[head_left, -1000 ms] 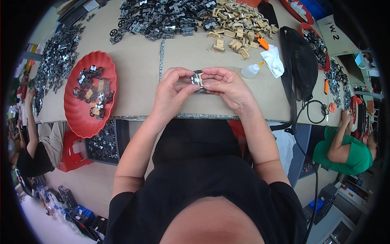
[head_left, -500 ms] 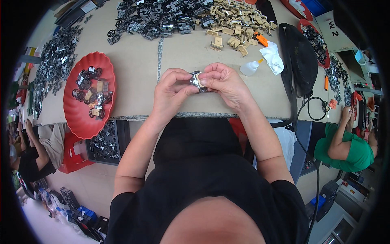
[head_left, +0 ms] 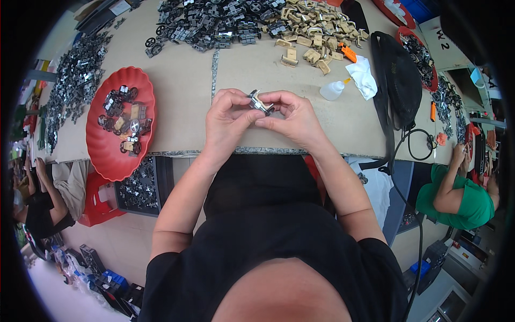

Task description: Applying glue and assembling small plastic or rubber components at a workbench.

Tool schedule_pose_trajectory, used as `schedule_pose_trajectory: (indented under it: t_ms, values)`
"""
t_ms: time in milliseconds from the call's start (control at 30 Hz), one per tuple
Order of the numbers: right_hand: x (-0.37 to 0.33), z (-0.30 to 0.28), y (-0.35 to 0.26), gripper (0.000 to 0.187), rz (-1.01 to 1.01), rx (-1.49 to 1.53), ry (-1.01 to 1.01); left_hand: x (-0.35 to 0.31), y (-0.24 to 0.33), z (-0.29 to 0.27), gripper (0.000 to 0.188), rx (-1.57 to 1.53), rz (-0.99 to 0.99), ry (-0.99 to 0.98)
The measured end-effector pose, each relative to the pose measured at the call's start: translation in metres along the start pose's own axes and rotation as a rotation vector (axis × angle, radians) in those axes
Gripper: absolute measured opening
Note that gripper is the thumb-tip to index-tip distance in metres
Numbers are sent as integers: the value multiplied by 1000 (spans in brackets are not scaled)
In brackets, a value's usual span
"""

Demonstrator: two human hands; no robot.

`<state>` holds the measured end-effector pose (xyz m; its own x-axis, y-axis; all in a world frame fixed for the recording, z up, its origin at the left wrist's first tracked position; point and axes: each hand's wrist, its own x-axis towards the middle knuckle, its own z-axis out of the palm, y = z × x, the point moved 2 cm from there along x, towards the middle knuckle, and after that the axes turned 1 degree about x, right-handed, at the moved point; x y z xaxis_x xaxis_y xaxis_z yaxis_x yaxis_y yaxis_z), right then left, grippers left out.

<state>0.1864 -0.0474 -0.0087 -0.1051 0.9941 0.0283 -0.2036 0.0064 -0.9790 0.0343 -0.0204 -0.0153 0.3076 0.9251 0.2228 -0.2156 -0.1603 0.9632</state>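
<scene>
Over the near part of the table, a small black-and-silver part with a cream piece on it (head_left: 258, 102) is held between my two hands. My left hand (head_left: 226, 119) pinches its left side between thumb and fingers. At its right side, my right hand (head_left: 294, 119) is closed on it with thumb and forefinger. The fingers hide part of it. To the left, a red scalloped tray (head_left: 119, 167) holds several black wheeled parts, some with tan pieces on them. Beyond my hands lie a heap of black-and-silver wheeled parts (head_left: 214, 24) and a heap of tan bent pieces (head_left: 316, 27).
A white squeeze bottle (head_left: 332, 90) lies right of my hands, beside a white tissue (head_left: 361, 77) and an orange tool (head_left: 348, 52). A black bag (head_left: 398, 80) and a cable (head_left: 394, 177) are farther right. Other people sit at both sides, one in a green shirt (head_left: 456, 198).
The held part has turned and tilts more between my fingers. My right hand has shifted slightly, its fingers curling closer round the part's right side. The view has moved a little.
</scene>
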Motion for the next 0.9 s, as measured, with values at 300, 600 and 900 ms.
schedule_pose_trajectory:
  t_ms: [300,600,900]
  values:
    - [1,-10,-6,28,-39,-150,-98,9,28,-7,28,487,113,-203]
    - [4,-10,-13,26,-187,-451,-151,27,41,-6,28,969,381,-524]
    - [6,-13,-10,23,-249,-573,-155,33,21,-10,20,717,246,-512]
